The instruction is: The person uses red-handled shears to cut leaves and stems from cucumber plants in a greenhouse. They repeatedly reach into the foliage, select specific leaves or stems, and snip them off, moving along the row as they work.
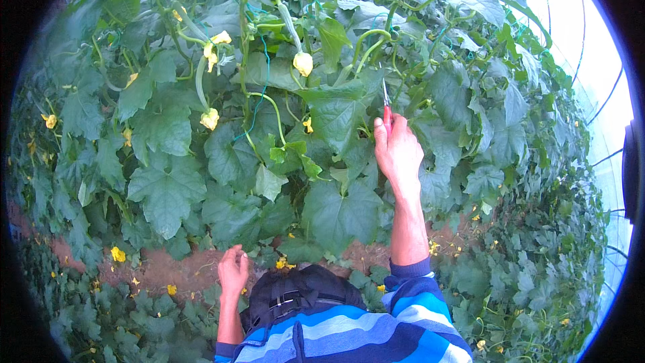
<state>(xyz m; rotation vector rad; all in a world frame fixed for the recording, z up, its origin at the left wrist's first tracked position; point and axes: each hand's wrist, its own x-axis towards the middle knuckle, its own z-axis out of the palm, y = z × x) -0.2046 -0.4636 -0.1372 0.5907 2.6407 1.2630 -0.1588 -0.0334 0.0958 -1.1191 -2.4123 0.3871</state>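
My right hand [398,146] reaches up into the foliage, closed around the red handles of slim snips [387,107]. Their narrow metal blades point upward beside a broad green leaf [335,116]. Just above the tips, curved green stems [370,43] bend down from a vine. Low at my waist, my left hand [233,268] hangs relaxed with its fingers loosely bent and nothing visible in it. Young gourds, probably luffas, hang left of the snips: one slim fruit [289,22] carries a pale yellow flower [303,64], and another [200,83] also ends in a yellow flower [209,119].
Teal twine [265,70] runs along an upright vine stem [244,35]. A strip of brown soil [166,272] with fallen yellow blossoms [118,254] crosses below the leaves. More plants [504,282] grow around me. Translucent plastic sheeting [599,60] with dark lines curves along the right.
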